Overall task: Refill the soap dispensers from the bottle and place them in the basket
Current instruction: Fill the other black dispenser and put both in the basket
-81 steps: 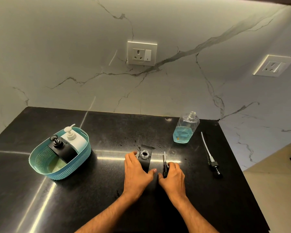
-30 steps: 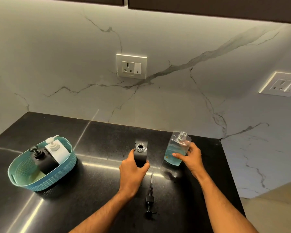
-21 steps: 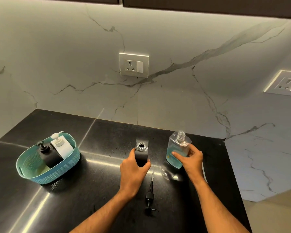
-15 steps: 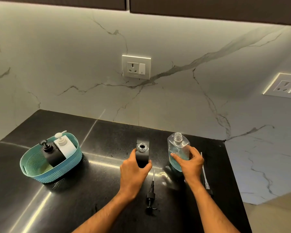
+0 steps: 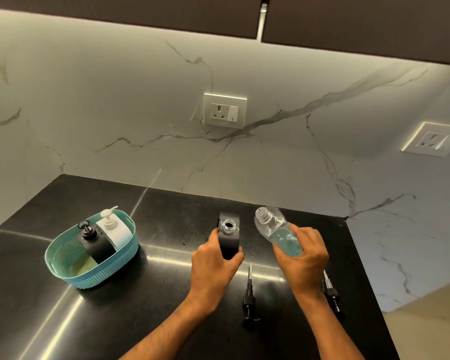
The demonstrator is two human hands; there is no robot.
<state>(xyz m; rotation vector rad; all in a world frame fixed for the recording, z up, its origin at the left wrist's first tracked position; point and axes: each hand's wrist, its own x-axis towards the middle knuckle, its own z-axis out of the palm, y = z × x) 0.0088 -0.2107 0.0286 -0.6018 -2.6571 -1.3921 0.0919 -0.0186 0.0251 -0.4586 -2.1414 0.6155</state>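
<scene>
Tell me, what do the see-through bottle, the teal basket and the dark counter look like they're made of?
The bottle looks like clear, glossy plastic: the blue liquid shows through, and its neck is threaded. The basket seems to be matte teal plastic, molded in a woven pattern with cut-out handles. The counter looks like polished black stone, perhaps granite, since it mirrors the light in bright streaks; I can't be sure.

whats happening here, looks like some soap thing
A person is refilling a black dispenser: the left hand grips it upright on the counter, its neck open. The right hand holds the clear bottle of blue soap, tilted toward that opening. Two pump heads lie on the counter; two dispensers stand in the teal basket.
</scene>
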